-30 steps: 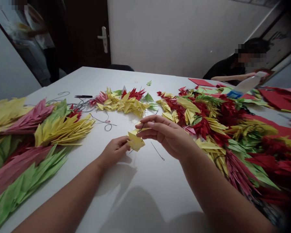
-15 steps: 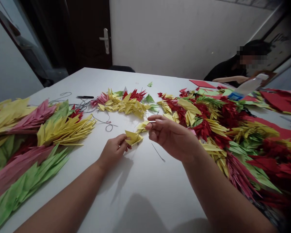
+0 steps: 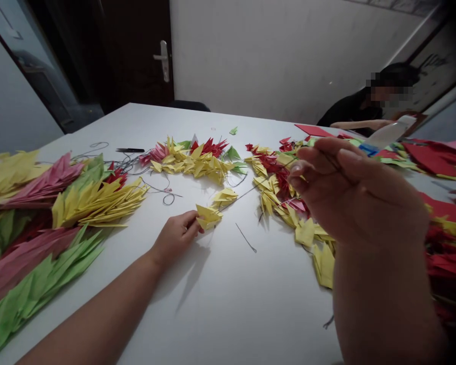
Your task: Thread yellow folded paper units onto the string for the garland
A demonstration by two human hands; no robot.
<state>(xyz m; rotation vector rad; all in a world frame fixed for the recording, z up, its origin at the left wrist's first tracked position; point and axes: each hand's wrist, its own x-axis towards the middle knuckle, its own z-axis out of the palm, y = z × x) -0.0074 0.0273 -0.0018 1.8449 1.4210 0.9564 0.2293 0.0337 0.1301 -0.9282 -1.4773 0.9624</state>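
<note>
My left hand point(image 3: 177, 235) is closed, pinching a yellow folded-paper piece point(image 3: 209, 217) just over the table. Right behind it lies a small group of yellow paper pieces point(image 3: 225, 195). From these a taut dark thread point(image 3: 247, 192) runs up to the right. My right hand point(image 3: 359, 187) is raised close to the camera, its fingers closed on that thread; the thread also crosses the palm. Near my left hand, a short dark looped strand point(image 3: 246, 238) rests on the white table point(image 3: 220, 284).
Piles of folded-paper strips point(image 3: 99, 203) lie at left, with a multicoloured heap point(image 3: 197, 161) in the middle and a paper garland point(image 3: 277, 190) at right. A black-handled tool point(image 3: 130, 150) lies beside tangled thread. A plastic bottle point(image 3: 391, 133) tilts near a seated person point(image 3: 349, 109).
My right hand has moved from beside the yellow pieces up and to the right, drawing the thread out taut. My left hand has stayed nearly in place with its yellow paper piece.
</note>
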